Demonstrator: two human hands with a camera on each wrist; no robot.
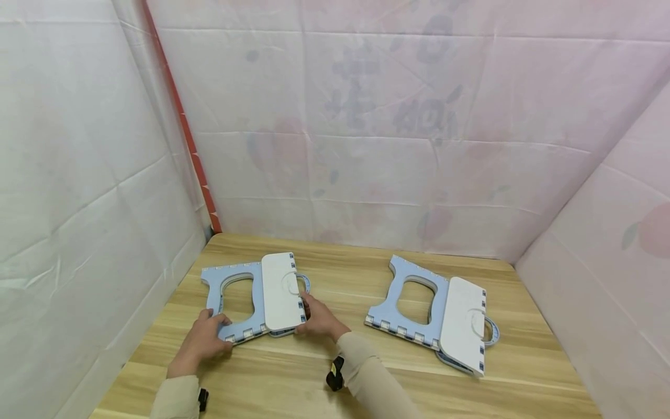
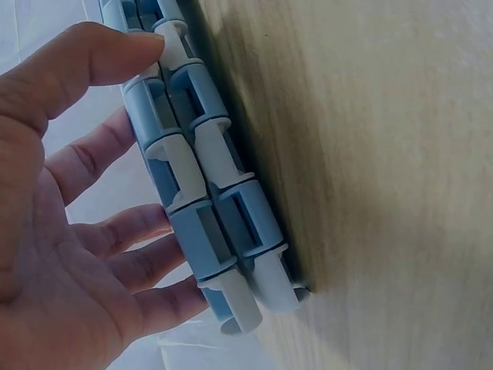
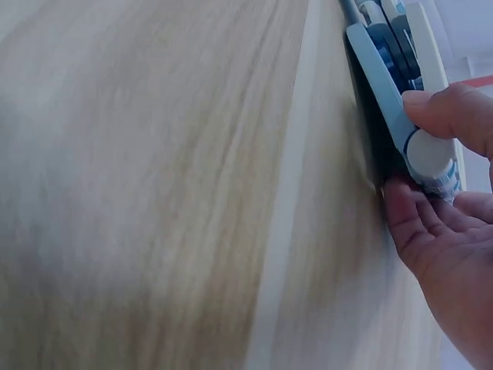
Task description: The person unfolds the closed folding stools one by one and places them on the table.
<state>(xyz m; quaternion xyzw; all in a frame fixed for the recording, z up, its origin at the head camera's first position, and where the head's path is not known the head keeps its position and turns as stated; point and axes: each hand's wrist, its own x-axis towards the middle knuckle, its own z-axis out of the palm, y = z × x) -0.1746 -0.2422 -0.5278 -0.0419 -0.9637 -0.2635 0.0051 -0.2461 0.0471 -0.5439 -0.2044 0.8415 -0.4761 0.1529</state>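
Observation:
A folded step stool (image 1: 280,291), pale blue with a white top, lies flat on the left of the table. My left hand (image 1: 203,338) holds its near left corner. In the left wrist view, the thumb (image 2: 127,52) touches the blue and white hinged edge (image 2: 212,166), and the other fingertips meet the stool's other side. My right hand (image 1: 320,320) grips the near right end beside the white top. From the right wrist, its thumb (image 3: 447,116) lies against the side, with fingers bent beneath the rounded hinge end (image 3: 431,154).
A second folded step stool (image 1: 416,302) of the same colours lies on the right of the wooden table (image 1: 335,361), its loop handle (image 1: 491,331) pointing right. Pale sheets (image 1: 366,174) hang behind and on both sides. Dark devices are strapped at both wrists.

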